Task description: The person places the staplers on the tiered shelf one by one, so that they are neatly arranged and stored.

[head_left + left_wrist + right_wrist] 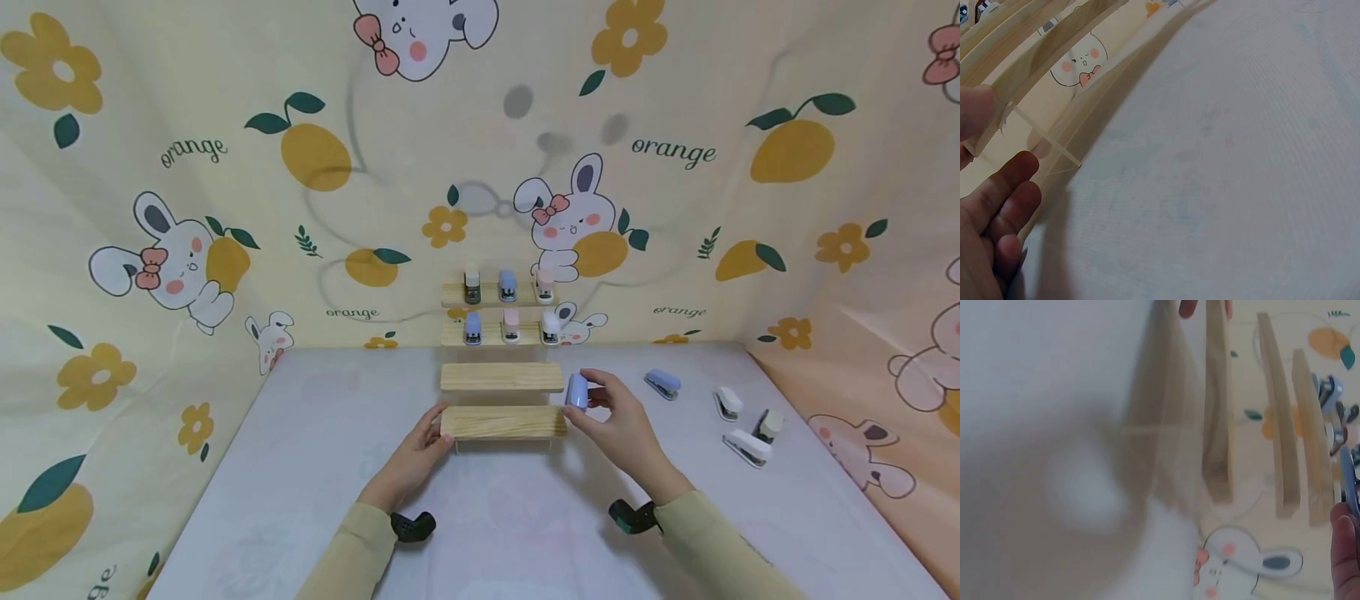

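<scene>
A small blue stapler is held between the thumb and fingers of my right hand, beside the right end of the tiered wooden shelf. Part of that stapler shows at the right edge of the right wrist view. At the shelf's left end, my left hand grips the lowest, front board by its corner. In the left wrist view, the other fingers of this hand are bent below the board, near a thin clear support. The two front boards are bare.
Three mini staplers stand on the top tier, including a dark one; three more stand on the tier below, including a pink one. On the table's right lie a blue stapler and several white or dark ones. A patterned cloth hangs behind.
</scene>
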The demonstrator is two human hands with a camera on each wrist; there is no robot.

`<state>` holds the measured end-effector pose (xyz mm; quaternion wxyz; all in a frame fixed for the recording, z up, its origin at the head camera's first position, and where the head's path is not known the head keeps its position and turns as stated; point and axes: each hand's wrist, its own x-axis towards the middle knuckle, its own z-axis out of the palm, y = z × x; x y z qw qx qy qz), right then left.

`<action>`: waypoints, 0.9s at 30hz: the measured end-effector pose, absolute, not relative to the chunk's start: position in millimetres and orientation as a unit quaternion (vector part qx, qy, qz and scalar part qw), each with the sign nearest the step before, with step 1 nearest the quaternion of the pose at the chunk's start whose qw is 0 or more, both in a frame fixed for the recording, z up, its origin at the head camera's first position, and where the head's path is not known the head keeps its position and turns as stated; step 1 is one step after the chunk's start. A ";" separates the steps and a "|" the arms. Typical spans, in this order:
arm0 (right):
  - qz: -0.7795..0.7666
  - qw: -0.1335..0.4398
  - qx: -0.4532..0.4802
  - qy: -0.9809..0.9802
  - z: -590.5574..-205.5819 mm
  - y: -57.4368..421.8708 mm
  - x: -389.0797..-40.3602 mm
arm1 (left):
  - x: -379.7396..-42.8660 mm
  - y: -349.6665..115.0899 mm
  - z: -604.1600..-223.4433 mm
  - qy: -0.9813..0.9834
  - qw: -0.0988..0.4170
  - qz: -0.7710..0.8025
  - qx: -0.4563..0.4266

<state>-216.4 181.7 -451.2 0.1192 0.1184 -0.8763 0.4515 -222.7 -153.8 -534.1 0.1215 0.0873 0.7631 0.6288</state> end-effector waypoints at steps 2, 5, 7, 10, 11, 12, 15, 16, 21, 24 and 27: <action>0.463 0.111 0.121 -0.871 -449.9 172.2 -218.9 | -223.3 -154.0 -534.7 0.762 0.121 0.630 0.089; 0.477 0.102 0.127 -0.863 -447.9 158.9 -222.4 | -223.5 -153.9 -535.0 0.763 0.119 0.629 0.089; 0.486 0.100 0.132 -0.858 -447.3 151.2 -225.5 | -223.2 -153.7 -534.8 0.764 0.121 0.628 0.086; 0.500 0.099 0.146 -0.848 -446.4 140.3 -230.5 | -222.6 -153.7 -534.2 0.766 0.122 0.626 0.084; 0.506 0.098 0.149 -0.844 -446.0 136.7 -231.9 | -222.3 -153.8 -533.9 0.766 0.123 0.626 0.083; 0.511 0.097 0.150 -0.841 -445.4 133.1 -233.6 | -222.2 -153.9 -534.0 0.765 0.123 0.626 0.083; 0.521 0.092 0.157 -0.834 -444.7 121.8 -239.6 | -222.3 -154.2 -534.7 0.766 0.120 0.626 0.086; 0.524 0.089 0.159 -0.832 -444.4 117.9 -241.6 | -222.6 -154.3 -534.9 0.765 0.121 0.627 0.082; 0.528 0.078 0.168 -0.829 -443.4 97.7 -250.9 | -223.5 -154.6 -537.4 0.769 0.115 0.623 0.083; 0.528 0.069 0.165 -0.830 -442.9 86.5 -256.2 | -223.9 -154.6 -537.6 0.767 0.119 0.625 0.077; 0.529 0.062 0.161 -0.831 -442.6 76.9 -262.6 | -223.8 -154.6 -537.6 0.767 0.121 0.625 0.081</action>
